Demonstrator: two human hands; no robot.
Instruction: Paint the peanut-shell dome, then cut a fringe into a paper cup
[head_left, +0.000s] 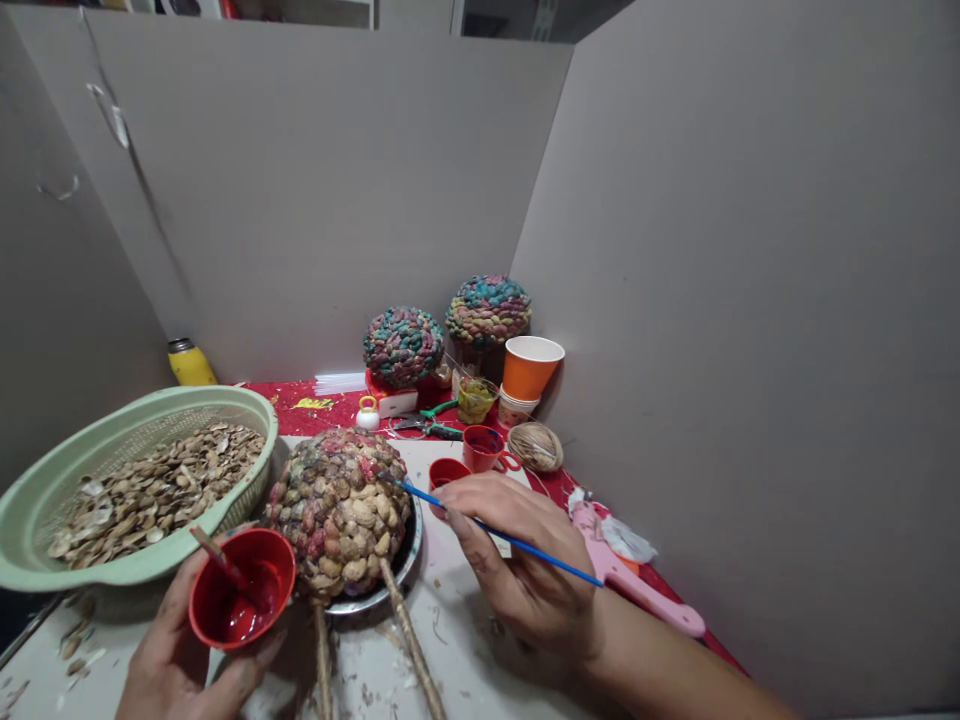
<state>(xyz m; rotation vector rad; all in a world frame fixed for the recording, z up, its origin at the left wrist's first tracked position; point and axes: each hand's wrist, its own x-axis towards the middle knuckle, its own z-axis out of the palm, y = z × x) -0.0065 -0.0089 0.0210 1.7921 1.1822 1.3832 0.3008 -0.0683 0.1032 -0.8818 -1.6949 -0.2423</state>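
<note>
My left hand (176, 640) is wrapped round a small red cup (241, 588), tilted toward me, with red paint and a wooden stick (221, 560) inside. In my right hand (525, 560) is a thin blue paintbrush (517, 543), pinched between thumb and fingers. Its tip meets the upper right side of a dome covered in peanut shells (341, 510). Patches of red, purple and green colour the dome's top and left; its lower right is bare tan shell. The dome rests on a round metal dish (412, 550), and two thin sticks (409, 640) extend from it toward me.
A green basket of shells (262, 400) stands at left. Behind the dome are two painted shell balls (403, 345), pliers (427, 425), more red cups (480, 448), an orange paper cup (529, 372) and a twine roll (535, 447). A pink glue gun (645, 590) lies right. Grey partitions enclose the table.
</note>
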